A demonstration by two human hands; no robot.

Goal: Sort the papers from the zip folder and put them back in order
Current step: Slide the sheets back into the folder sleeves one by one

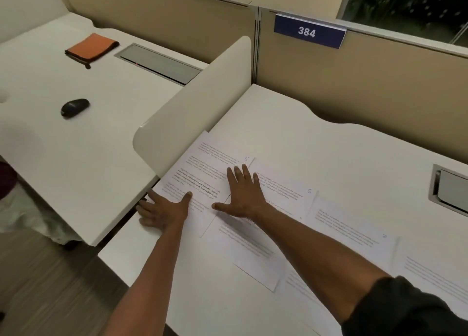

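Several printed sheets lie in an overlapping row on the white desk (pixel 316 143). The leftmost sheet (pixel 205 163) carries a handwritten 5 at its corner. A sheet marked 6 (pixel 286 191) and one marked 7 (pixel 352 231) follow to the right. My left hand (pixel 162 209) rests at the left edge of sheet 5, thumb flat on the paper, fingers over the desk edge. My right hand (pixel 243 191) presses flat with spread fingers where sheets 5 and 6 overlap. An unnumbered sheet (pixel 253 257) lies under my right forearm. No zip folder shows on this desk.
A curved white divider (pixel 192 107) stands just left of the papers. The neighbouring desk holds a black mouse (pixel 75 107) and an orange pouch (pixel 91 47). A beige partition with a blue 384 sign (pixel 307 31) backs the desk. A cable hatch (pixel 450 186) sits at the right.
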